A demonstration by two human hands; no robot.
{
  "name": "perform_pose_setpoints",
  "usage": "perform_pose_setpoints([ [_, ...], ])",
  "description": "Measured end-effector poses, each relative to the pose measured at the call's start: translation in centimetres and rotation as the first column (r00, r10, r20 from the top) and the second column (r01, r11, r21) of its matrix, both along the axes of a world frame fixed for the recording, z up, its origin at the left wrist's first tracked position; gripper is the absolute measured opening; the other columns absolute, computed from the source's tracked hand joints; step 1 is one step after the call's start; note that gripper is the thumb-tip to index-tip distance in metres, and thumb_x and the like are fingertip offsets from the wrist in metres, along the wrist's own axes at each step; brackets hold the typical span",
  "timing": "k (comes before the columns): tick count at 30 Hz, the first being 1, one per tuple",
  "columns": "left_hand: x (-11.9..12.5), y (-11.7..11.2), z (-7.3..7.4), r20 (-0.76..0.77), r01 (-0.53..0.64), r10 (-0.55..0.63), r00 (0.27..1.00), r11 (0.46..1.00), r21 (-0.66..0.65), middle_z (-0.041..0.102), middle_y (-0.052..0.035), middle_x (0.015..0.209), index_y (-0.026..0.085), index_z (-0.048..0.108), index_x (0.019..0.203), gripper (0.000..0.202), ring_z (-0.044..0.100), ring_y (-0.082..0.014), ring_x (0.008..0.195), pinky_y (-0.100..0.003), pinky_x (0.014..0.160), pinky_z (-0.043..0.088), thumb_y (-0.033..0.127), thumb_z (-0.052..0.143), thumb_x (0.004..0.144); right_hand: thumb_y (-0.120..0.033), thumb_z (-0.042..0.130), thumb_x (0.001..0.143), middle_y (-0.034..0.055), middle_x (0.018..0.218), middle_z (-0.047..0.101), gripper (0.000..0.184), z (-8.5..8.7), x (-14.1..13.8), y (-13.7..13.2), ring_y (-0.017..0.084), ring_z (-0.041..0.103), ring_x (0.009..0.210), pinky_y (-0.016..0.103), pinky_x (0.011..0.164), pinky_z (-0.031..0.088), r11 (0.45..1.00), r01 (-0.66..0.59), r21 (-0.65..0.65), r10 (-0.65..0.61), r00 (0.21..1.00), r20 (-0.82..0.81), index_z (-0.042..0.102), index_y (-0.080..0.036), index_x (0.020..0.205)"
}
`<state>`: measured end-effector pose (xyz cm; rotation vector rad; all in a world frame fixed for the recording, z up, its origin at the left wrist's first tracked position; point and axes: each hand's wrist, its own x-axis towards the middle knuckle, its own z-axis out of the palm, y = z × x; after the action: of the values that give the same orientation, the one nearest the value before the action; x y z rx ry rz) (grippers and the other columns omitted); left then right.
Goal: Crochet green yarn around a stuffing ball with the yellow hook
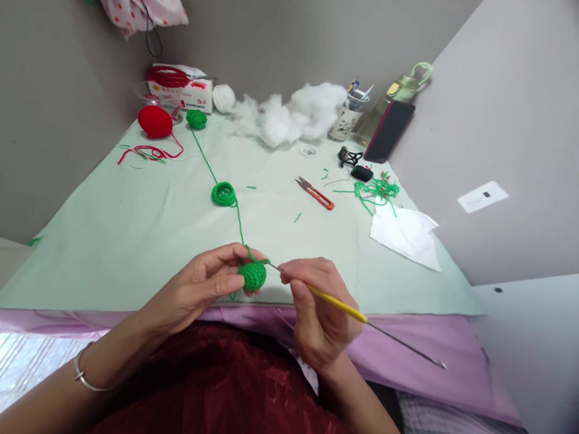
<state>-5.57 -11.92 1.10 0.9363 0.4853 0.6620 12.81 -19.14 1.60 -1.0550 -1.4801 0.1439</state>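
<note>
My left hand (210,279) pinches a small green crocheted piece (253,276), rounded like a cup, near the table's front edge. Wrapped around the yellow handle of a crochet hook (337,304), my right hand (320,306) is closed. The hook's thin metal tip meets the upper right rim of the crochet work; its other metal end sticks out to the lower right. From the piece, green yarn (240,218) runs up past my left fingers to a green yarn coil (224,194), then on to a small green ball (196,119) farther back.
Orange thread snips (316,194) lie mid-table. White stuffing (287,113), a cup of pens (348,118), a bottle (378,113) and a leaning phone (389,132) line the back. Red yarn (155,121) is at left; green scraps (376,190) and white paper (404,234) at right.
</note>
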Motion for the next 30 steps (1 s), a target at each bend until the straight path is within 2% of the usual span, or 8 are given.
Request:
perform_pose_setpoints([
  [7, 0.07, -0.12, -0.1, -0.003, -0.034, 0.034, 0.999, 0.999, -0.024, 0.07, -0.0082, 0.12, 0.021, 0.076, 0.109, 0.024, 0.064, -0.0184, 0.087, -0.032, 0.083, 0.053, 0.025, 0.077, 0.085, -0.008, 0.056, 0.095, 0.0062, 0.092, 0.074, 0.026, -0.07, -0.19, 0.02, 0.018, 0.07, 0.084, 0.034, 0.07, 0.059, 0.999, 0.041, 0.022, -0.043, 0.994, 0.1, 0.07, -0.023, 0.111],
  [13, -0.21, -0.17, -0.4, -0.014, -0.011, 0.01, 1.0, 1.0, -0.029, 0.073, -0.0078, 0.111, 0.023, 0.077, 0.115, 0.028, 0.064, -0.019, 0.087, -0.033, 0.084, 0.051, 0.027, 0.074, 0.088, -0.008, 0.055, 0.096, 0.0044, 0.089, 0.074, 0.026, -0.09, -0.11, 0.19, 0.018, 0.069, 0.082, 0.036, 0.07, 0.059, 0.999, 0.039, 0.01, -0.039, 0.999, 0.018, 0.07, -0.024, 0.11],
  [17, -0.3, -0.1, -0.29, -0.013, -0.008, 0.007, 1.0, 1.0, -0.012, 0.072, -0.006, 0.117, 0.025, 0.077, 0.115, 0.028, 0.064, -0.0171, 0.087, -0.03, 0.084, 0.051, 0.027, 0.074, 0.088, -0.007, 0.055, 0.096, 0.0047, 0.09, 0.074, 0.027, -0.15, -0.06, 0.13, 0.018, 0.069, 0.083, 0.036, 0.071, 0.059, 1.0, 0.001, -0.001, -0.001, 1.0, -0.002, 0.071, -0.023, 0.111],
  [20, -0.25, -0.04, -0.06, -0.02, 0.021, -0.02, 1.0, 1.0, 0.02, 0.072, -0.0057, 0.11, 0.025, 0.077, 0.118, 0.03, 0.064, -0.0177, 0.09, -0.029, 0.085, 0.051, 0.029, 0.073, 0.088, -0.006, 0.055, 0.096, 0.0049, 0.09, 0.074, 0.027, -0.22, -0.12, 0.09, 0.019, 0.069, 0.084, 0.036, 0.071, 0.058, 1.0, -0.025, -0.009, 0.025, 1.0, 0.006, 0.07, -0.023, 0.11],
  [24, -0.14, -0.09, 0.05, -0.033, 0.033, -0.031, 0.999, 0.999, 0.038, 0.07, -0.0081, 0.117, 0.026, 0.073, 0.127, 0.038, 0.063, -0.0214, 0.099, -0.031, 0.089, 0.051, 0.029, 0.072, 0.089, -0.006, 0.055, 0.096, 0.0045, 0.09, 0.074, 0.028, -0.3, -0.27, 0.18, 0.018, 0.069, 0.083, 0.035, 0.07, 0.059, 1.0, 0.009, 0.015, -0.009, 1.0, 0.015, 0.07, -0.024, 0.11],
  [30, 0.0, -0.23, 0.15, -0.046, 0.047, -0.046, 0.998, 0.999, 0.013, 0.07, -0.0071, 0.113, 0.027, 0.071, 0.133, 0.047, 0.063, -0.0191, 0.094, -0.029, 0.087, 0.051, 0.032, 0.075, 0.087, -0.005, 0.057, 0.095, 0.0061, 0.094, 0.074, 0.027, -0.39, -0.3, 0.44, 0.018, 0.071, 0.084, 0.033, 0.071, 0.059, 0.997, 0.054, 0.047, -0.057, 0.997, 0.051, 0.071, -0.023, 0.11],
])
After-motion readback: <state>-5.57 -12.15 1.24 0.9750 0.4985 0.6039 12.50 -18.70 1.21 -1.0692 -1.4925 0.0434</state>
